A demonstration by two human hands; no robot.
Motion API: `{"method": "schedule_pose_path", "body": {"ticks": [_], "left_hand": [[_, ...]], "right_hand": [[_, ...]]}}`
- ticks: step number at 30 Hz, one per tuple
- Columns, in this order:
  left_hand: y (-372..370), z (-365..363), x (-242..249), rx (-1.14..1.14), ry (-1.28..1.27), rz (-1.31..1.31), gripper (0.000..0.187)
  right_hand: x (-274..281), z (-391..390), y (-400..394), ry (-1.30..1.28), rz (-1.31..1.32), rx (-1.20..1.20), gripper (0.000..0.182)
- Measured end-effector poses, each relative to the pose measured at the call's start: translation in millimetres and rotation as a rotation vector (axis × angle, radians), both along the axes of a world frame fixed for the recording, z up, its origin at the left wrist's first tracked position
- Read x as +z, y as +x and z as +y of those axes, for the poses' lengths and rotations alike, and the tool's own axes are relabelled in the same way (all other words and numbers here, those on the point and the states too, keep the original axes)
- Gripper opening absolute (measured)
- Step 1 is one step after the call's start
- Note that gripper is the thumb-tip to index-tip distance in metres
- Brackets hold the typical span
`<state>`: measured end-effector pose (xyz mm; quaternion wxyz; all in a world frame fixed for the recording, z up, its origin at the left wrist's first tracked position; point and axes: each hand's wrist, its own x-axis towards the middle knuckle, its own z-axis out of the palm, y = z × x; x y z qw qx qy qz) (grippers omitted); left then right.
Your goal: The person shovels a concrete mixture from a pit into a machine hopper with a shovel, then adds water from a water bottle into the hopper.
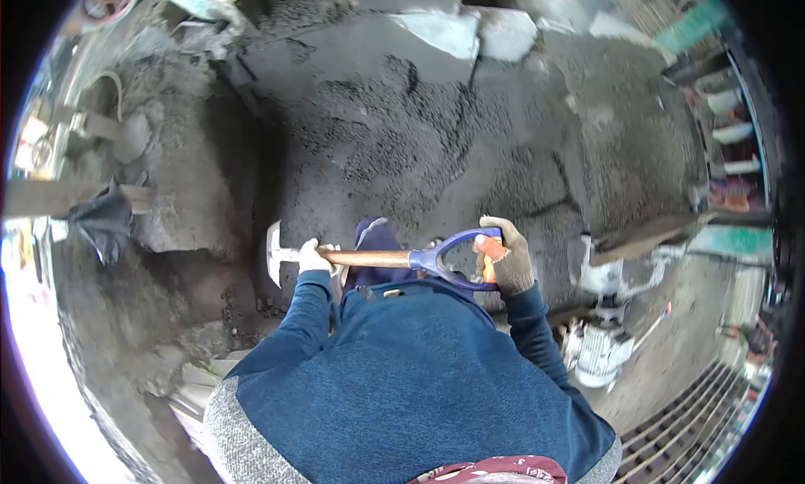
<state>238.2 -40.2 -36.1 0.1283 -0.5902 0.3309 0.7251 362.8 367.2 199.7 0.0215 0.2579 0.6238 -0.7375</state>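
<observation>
A shovel [373, 258] lies level across the front of my body, its wooden shaft running left to right. My left hand [313, 256], in a pale glove, is closed round the shaft just above the metal blade [274, 254]. At the other end, my right hand [513, 259], in a worn grey glove with an orange-red patch, grips the blue D-shaped handle [444, 260]. The blade is seen nearly edge-on at the left. Beyond the shovel spreads wet, dark grey concrete mix [402, 140], lumpy in the middle and smoother around.
A dark pit [251, 149] borders the mix at the left, beside a concrete block [180, 174]. Pale slabs [440, 33] stand at the far edge. A grey motor [602, 354] sits at the lower right, near a barred metal grate [688, 425]. A black bag [105, 222] hangs at the left.
</observation>
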Motion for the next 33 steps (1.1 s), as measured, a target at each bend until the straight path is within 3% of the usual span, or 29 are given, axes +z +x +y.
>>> {"method": "schedule_pose_path", "body": {"ticks": [2, 5, 6, 7, 9, 12, 15, 19, 23, 27, 28, 31, 32, 33], "left_hand": [[-9, 11, 22, 0.059, 0.052, 0.109, 0.027], [-28, 24, 32, 0.051, 0.09, 0.144, 0.023], [-41, 20, 28, 0.007, 0.03, 0.061, 0.021], [-55, 16, 29, -0.032, 0.019, 0.033, 0.021], [-84, 8, 35, -0.175, 0.057, 0.007, 0.023], [-125, 11, 60, -0.222, 0.179, 0.165, 0.03], [-173, 22, 63, -0.281, 0.446, 0.365, 0.034], [-244, 37, 122, -0.219, 0.734, 0.425, 0.031], [-295, 43, 213, -0.326, 0.817, 0.644, 0.023], [-352, 51, 253, -0.361, 0.904, 0.704, 0.017], [-371, 55, 248, -0.34, 0.878, 0.725, 0.019], [-424, 55, 232, -0.385, 0.906, 0.731, 0.022], [-442, 52, 204, -0.432, 0.827, 0.727, 0.017], [-460, 49, 175, -0.481, 0.748, 0.719, 0.013]], "right_hand": [[18, -7, -14, 0.047, -0.101, -0.001, 0.036], [46, -36, -47, 1.058, 0.489, 0.105, 0.031], [65, -47, -59, 1.026, 0.62, 0.218, 0.024], [80, -51, -80, 1.048, 0.869, 0.48, 0.025], [89, -73, -95, 0.893, 0.928, 0.823, 0.034], [122, -106, -136, 0.964, 0.845, 1.087, 0.042], [124, -157, -181, 1.099, 0.697, 1.087, 0.046], [104, -225, -239, 1.36, 0.719, 0.723, 0.052], [139, -262, -300, 1.398, 0.664, 0.535, 0.053], [174, -272, -364, 1.462, 0.657, 0.523, 0.049], [175, -271, -384, 1.522, 0.702, 0.562, 0.046], [161, -274, -442, 1.447, 0.519, 0.595, 0.046], [147, -280, -463, 1.362, 0.359, 0.604, 0.045], [104, -273, -485, 1.33, 0.358, 0.508, 0.044]]}}
